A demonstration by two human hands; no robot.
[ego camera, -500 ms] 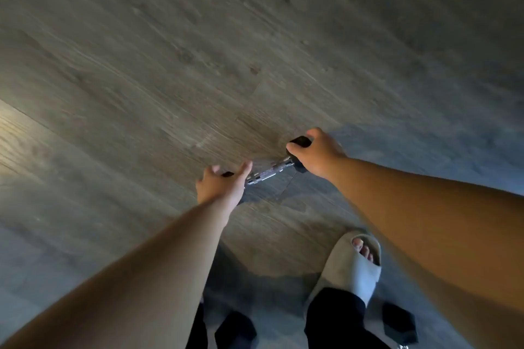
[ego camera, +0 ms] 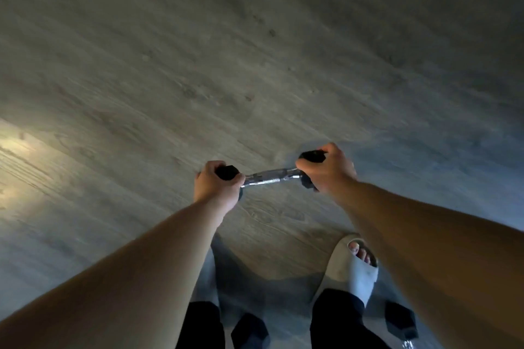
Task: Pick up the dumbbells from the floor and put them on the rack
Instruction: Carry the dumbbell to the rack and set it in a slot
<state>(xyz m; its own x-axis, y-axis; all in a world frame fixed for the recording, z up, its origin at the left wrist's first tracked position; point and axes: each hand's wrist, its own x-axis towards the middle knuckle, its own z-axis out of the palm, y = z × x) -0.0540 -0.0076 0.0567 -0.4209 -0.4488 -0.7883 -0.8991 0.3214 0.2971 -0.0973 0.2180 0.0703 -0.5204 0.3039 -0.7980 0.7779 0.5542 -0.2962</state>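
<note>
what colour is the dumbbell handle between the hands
Shiny silver metal, on the dumbbell handle; clearest in the head view.

The dumbbell [ego camera: 271, 176] has a shiny metal bar (knurled mid-length) and matt black ends; the floor [ego camera: 255, 51] looks like matt wood grain.

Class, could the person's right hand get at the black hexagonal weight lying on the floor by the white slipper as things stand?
Probably not yet: the right hand and left hand are closed on the ends of a chrome-handled black dumbbell. The black hexagonal weight lies low beside the white slipper, otherwise unobstructed.
</note>
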